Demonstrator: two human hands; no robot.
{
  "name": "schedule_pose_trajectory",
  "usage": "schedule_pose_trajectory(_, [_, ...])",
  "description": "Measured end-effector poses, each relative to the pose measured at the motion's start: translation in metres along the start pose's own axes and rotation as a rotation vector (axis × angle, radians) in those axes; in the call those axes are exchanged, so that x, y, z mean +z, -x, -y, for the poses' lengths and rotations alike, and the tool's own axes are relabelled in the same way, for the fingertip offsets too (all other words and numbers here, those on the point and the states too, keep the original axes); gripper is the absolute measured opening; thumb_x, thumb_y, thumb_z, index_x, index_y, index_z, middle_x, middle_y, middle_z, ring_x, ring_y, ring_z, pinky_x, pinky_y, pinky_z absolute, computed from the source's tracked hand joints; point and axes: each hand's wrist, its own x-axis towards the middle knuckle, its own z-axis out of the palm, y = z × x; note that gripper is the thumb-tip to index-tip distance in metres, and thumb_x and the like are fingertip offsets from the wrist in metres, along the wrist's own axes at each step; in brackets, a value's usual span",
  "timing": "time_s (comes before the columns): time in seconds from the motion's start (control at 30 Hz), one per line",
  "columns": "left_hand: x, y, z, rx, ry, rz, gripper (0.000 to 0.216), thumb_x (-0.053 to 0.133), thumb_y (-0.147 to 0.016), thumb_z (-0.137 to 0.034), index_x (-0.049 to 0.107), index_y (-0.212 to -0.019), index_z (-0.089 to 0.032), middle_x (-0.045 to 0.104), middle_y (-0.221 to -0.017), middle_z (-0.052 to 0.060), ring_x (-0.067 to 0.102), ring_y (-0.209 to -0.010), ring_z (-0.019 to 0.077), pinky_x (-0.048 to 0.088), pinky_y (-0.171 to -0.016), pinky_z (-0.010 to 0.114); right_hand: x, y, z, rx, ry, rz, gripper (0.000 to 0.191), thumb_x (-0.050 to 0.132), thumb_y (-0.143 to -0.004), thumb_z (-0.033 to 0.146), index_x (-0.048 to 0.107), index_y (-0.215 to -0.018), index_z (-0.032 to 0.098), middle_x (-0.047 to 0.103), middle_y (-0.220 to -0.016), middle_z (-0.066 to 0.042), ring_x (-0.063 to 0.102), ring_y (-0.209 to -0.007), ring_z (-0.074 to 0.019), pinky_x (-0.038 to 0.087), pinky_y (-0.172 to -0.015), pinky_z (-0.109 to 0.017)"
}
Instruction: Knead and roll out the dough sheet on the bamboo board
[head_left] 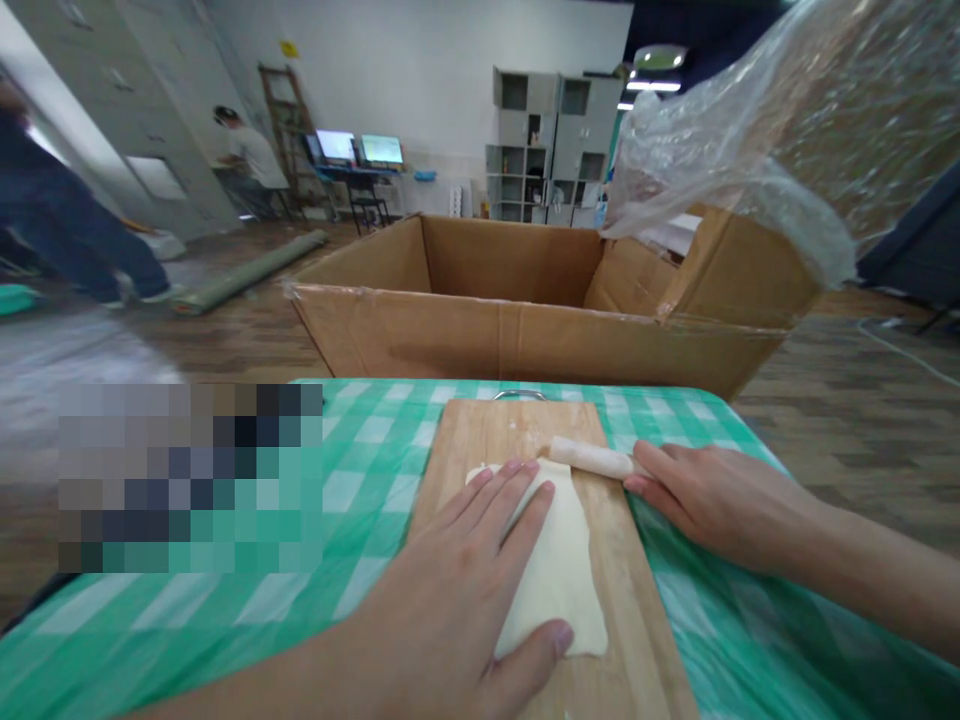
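Observation:
A flat, pale sheet of dough (566, 570) lies lengthwise on a wooden cutting board (630, 600). My left hand (469, 560) rests over its left side, fingers stretched out flat and thumb on the near part of the dough. At the board's right, my right hand (697, 490) grips one end of a small rolling pin (592, 457). The pin's other end reaches left to the dough's far edge; whether it presses on the dough I cannot tell. Part of the dough is hidden under my left hand.
A green-and-white checked cloth (352, 470) covers the table. Just past its far edge stands a large open cardboard box (465, 325) with clear plastic wrap (720, 150) at its right. People are at the far left, near a rolled mat (255, 272) on the floor.

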Motion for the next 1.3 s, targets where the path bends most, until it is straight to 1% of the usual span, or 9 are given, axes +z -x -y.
schedule_pose_trajectory(0.23, [0.005,0.001,0.005,0.018,-0.003,-0.02,0.079,0.062,-0.092,-0.056,0.043,-0.156,-0.013,0.045,-0.161,0.018,0.041,-0.149,0.0363,0.035,-0.123,0.053,-0.008,0.002,0.008,0.066,-0.042,-0.059,0.043,0.024,-0.109,0.055,0.053,-0.096,0.027,0.068,-0.073,-0.004,0.065,-0.062,-0.0247,0.021,-0.053,-0.037])
schedule_pose_trajectory(0.43, [0.016,0.003,0.012,0.039,-0.023,-0.032,0.077,0.056,-0.095,-0.063,0.047,-0.153,-0.014,0.046,-0.16,0.018,0.041,-0.149,0.0367,0.034,-0.123,0.053,-0.004,-0.002,0.028,0.002,0.021,-0.109,0.036,0.031,-0.109,0.05,0.055,-0.094,0.028,0.068,-0.074,-0.004,0.063,-0.055,-0.0234,0.022,-0.05,-0.037])
schedule_pose_trajectory(0.67, [0.019,0.002,0.013,0.062,-0.084,-0.038,0.084,0.047,-0.097,-0.073,0.047,-0.155,-0.013,0.048,-0.159,0.018,0.041,-0.148,0.0375,0.034,-0.123,0.051,0.007,0.009,0.032,-0.063,0.139,-0.236,0.033,0.028,-0.11,0.041,0.054,-0.096,0.026,0.065,-0.072,-0.003,0.062,-0.048,-0.0209,0.021,-0.046,-0.034])
schedule_pose_trajectory(0.77, [0.018,0.001,0.013,0.067,-0.119,-0.029,0.082,0.044,-0.098,-0.072,0.046,-0.156,-0.013,0.048,-0.159,0.017,0.042,-0.148,0.0366,0.036,-0.122,0.05,0.007,0.007,0.029,-0.08,0.157,-0.237,0.034,0.028,-0.111,0.043,0.051,-0.095,0.025,0.064,-0.07,-0.002,0.062,-0.047,-0.0215,0.019,-0.047,-0.033])
schedule_pose_trajectory(0.87, [0.022,0.001,0.016,0.079,-0.155,-0.051,0.082,0.042,-0.099,-0.073,0.046,-0.156,-0.015,0.047,-0.16,0.017,0.043,-0.148,0.0365,0.038,-0.121,0.051,0.01,0.005,0.025,-0.022,0.09,-0.196,0.031,0.031,-0.111,0.045,0.05,-0.096,0.025,0.065,-0.066,0.0,0.063,-0.047,-0.0218,0.017,-0.046,-0.032])
schedule_pose_trajectory(0.93, [0.027,0.003,0.019,0.083,-0.176,-0.086,0.078,0.043,-0.1,-0.07,0.043,-0.157,-0.017,0.047,-0.16,0.016,0.041,-0.149,0.037,0.039,-0.12,0.052,0.011,0.004,0.022,0.036,0.038,-0.176,0.029,0.032,-0.111,0.044,0.05,-0.098,0.025,0.064,-0.062,0.002,0.063,-0.046,-0.0217,0.017,-0.046,-0.032])
schedule_pose_trajectory(1.03, [0.035,0.006,0.022,0.058,-0.188,-0.136,0.069,0.047,-0.103,-0.055,0.038,-0.161,-0.019,0.044,-0.162,0.016,0.036,-0.152,0.038,0.039,-0.119,0.055,0.011,0.006,0.02,0.075,-0.003,-0.168,0.03,0.033,-0.111,0.045,0.05,-0.097,0.025,0.061,-0.055,0.003,0.061,-0.042,-0.0215,0.017,-0.046,-0.032])
schedule_pose_trajectory(1.17, [0.04,0.008,0.023,0.041,-0.199,-0.143,0.06,0.047,-0.104,-0.036,0.036,-0.162,-0.021,0.042,-0.163,0.015,0.036,-0.152,0.0368,0.038,-0.12,0.055,0.01,0.011,0.021,0.072,-0.021,-0.161,0.033,0.032,-0.109,0.049,0.054,-0.098,0.027,0.066,-0.065,0.0,0.062,-0.046,-0.0212,0.016,-0.046,-0.033])
schedule_pose_trajectory(1.3, [0.041,0.007,0.024,0.046,-0.187,-0.144,0.063,0.049,-0.104,-0.045,0.036,-0.162,-0.022,0.04,-0.165,0.014,0.034,-0.153,0.038,0.038,-0.12,0.056,0.008,0.02,0.019,0.094,-0.123,-0.121,0.036,0.035,-0.108,0.051,0.058,-0.096,0.028,0.066,-0.068,-0.002,0.063,-0.052,-0.0208,0.022,-0.047,-0.033])
